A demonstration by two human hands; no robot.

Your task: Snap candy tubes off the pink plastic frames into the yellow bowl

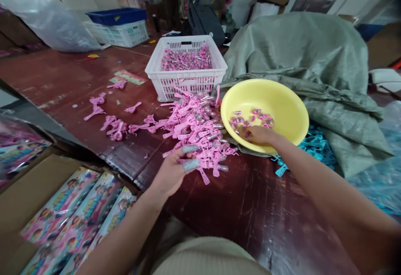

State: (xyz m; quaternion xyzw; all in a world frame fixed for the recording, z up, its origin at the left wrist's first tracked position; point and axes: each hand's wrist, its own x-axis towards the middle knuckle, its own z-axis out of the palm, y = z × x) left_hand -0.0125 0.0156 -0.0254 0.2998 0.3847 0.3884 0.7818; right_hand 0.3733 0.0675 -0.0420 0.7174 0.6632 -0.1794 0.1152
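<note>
A heap of pink plastic pieces (191,120), some with clear tubes attached, lies on the dark red table (219,208). My left hand (175,166), with grey wraps on its fingertips, touches the heap's near edge; its fingers are apart, and no separate piece shows in its grasp. Inside the yellow basin (291,112), my right hand (257,135) reaches down at the near left side among small clear pieces with pink parts (266,120). Its fingertips are partly hidden, so what they hold cannot be made out.
Behind the heap stands a white crate (188,74) filled with pink and clear pieces. Blue pieces (316,145) lie beside the basin, near a grey-green cover (300,45). Packaged items fill a carton (40,179) at lower left. Scissors (93,56) lie farther back; a person (200,8) is beyond.
</note>
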